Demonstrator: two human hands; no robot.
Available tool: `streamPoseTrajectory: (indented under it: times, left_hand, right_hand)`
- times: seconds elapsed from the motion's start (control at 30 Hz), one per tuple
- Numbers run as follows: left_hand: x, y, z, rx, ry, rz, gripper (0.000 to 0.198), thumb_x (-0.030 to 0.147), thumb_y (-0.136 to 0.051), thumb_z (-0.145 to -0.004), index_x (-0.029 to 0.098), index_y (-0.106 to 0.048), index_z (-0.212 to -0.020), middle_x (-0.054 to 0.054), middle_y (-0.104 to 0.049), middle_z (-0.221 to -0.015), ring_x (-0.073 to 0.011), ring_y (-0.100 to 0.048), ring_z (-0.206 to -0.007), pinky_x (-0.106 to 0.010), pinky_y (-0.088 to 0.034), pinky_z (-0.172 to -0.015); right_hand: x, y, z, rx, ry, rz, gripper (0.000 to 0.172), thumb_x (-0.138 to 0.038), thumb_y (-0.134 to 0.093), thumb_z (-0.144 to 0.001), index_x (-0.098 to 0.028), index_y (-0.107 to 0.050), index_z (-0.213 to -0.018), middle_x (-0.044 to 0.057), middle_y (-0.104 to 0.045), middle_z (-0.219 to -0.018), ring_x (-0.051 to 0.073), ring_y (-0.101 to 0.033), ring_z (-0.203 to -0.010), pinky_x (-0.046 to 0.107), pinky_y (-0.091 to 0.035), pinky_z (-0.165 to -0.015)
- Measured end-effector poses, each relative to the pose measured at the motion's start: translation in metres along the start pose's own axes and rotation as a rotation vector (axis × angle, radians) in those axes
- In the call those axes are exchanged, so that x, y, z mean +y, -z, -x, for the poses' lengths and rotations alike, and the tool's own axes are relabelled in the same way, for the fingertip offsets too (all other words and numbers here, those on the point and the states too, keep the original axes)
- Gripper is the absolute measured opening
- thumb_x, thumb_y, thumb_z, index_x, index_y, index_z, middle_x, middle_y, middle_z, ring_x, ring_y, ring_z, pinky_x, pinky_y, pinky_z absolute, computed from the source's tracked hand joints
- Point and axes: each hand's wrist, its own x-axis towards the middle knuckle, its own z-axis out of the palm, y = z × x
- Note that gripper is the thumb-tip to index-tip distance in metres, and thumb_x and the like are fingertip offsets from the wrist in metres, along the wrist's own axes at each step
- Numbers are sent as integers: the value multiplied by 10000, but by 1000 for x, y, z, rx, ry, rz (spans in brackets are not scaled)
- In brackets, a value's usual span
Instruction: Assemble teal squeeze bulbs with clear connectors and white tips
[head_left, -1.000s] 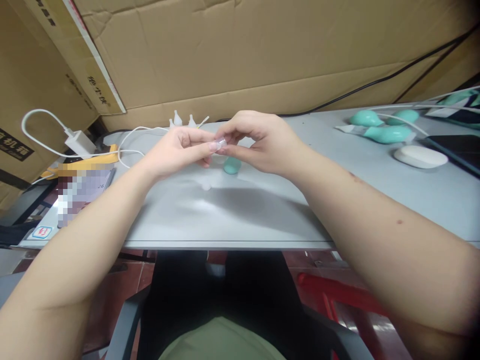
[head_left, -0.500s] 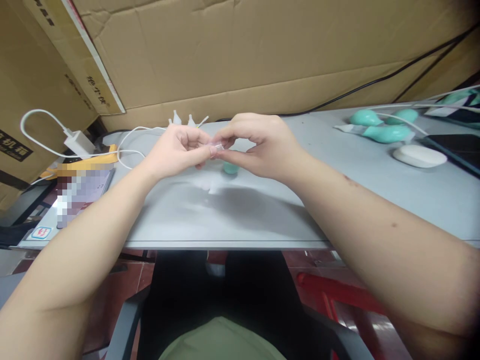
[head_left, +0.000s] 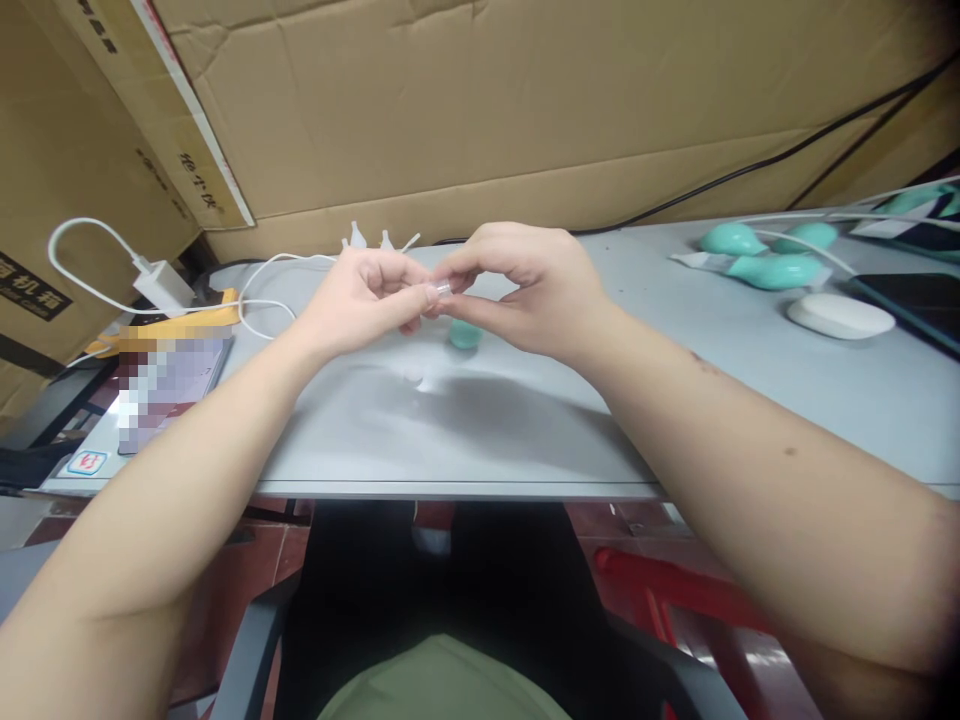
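Left hand [head_left: 360, 302] and right hand [head_left: 546, 285] both pinch a tiny clear piece [head_left: 443, 288], fingers narrow, just above frame centre, over the surface [head_left: 345, 440]. Fingers partly hide it. An uneven squeeze could pop it loose, maybe toward the green bulb [head_left: 465, 335].

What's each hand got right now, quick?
Left hand: closed, pinching a small clear piece.
Right hand: closed, thumb and fingers pinching the same piece; its exact shape is hidden.
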Motion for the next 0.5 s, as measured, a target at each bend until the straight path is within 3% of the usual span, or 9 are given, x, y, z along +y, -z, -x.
streamPoseTrajectory:
  times: [0.13, 0.33, 0.5]
  left_hand:
    - [-4, 1, -1, -12, 43, -13, 262, 457, -988, -905, 216, -888, -878, -57, -874, -814, -176, -790, -687, -304, -654, -634]
    - [-10, 0, -2, 46, 40, -40, 128, 318, -914, -918, 210, -894, -853, -35, -826, -752, -154, -733, -656, -305, -633, -640]
    - [-8, 0, -2, 60, -1, -58, 293, 488, -966, -972, 200, -914, -972, -62, -879, -873, -166, -780, -709, -283, -613, -621]
  right_hand:
    - [2, 0, 1, -21, 47, -1, 163, -487, -945, -1079, -327, -919, -1070, 62, -894, -1066, 288, -814, -985, 472, -668, -998]
    - [3, -1, 2, -33, 32, 78, 209, -527, -903, -1121, -319, -904, -1092, 72, -900, -1071, 296, -803, -1004, 483, -667, -1010]
    - [10, 3, 2, -8, 80, 127, 215, -502, -845, -1172, -291, -885, -1189, 85, -881, -1134, 284, -801, -1017, 468, -657, -987]
